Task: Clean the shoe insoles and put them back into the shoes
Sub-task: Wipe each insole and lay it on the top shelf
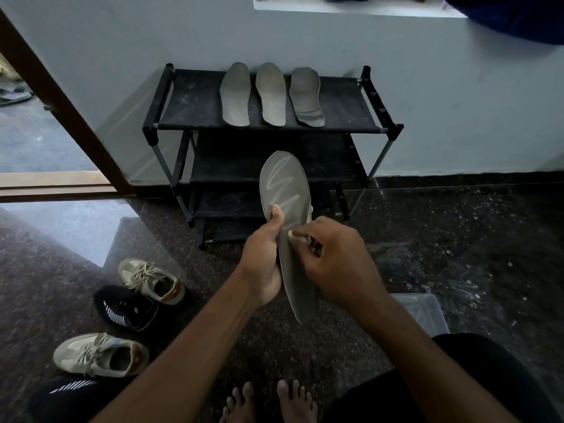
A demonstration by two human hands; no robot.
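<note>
Because the insole (285, 184) was thin and hung in the air in front of the shoe rack (189, 99), it looked light and bendy, likely to flop at toe or heel if taken by one end; the waist seemed the sound place to hold it. That was where the left hand (262, 261) had it: a narrow grip, thumb laid on the upper face, fingers behind (mostly hidden). The right hand (335, 261) pinched a small white wipe (294, 235) against the same face just beside that thumb, its grip closed tight on the scrap. A pale zigzag streak on the forefoot looked damp, so probably slick. Three other insoles (270, 93) lay side by side on the rack's top shelf; the shoes (152, 283) stood on the floor to the left.
</note>
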